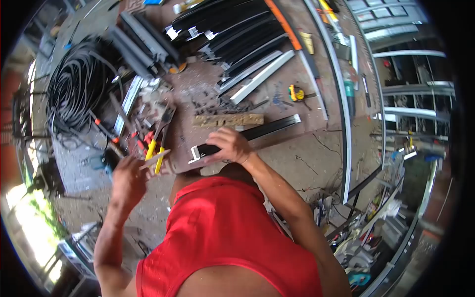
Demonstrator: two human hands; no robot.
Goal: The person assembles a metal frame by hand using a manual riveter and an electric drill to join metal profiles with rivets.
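My right hand (228,144) is wrapped over a black channel-shaped bar (269,129) near the table's front edge. The bar's near end carries a white end piece (197,154), just left of the fingers. Farther left, my left hand (129,179) is closed on a thin pale strip (157,158) that points toward that end; its exact kind I cannot make out. Beyond the strip lie yellow-handled pliers (159,159) and red-handled tools (140,143). A worn wooden block (227,120) rests right behind the bar.
A coil of black rubber strip (81,84) occupies the table's left side. Several black bars (237,37) are stacked at the back. A yellow tape measure (297,93) sits to the right, beside a long upright frame piece (341,114). Offcuts (381,232) cover the floor at right.
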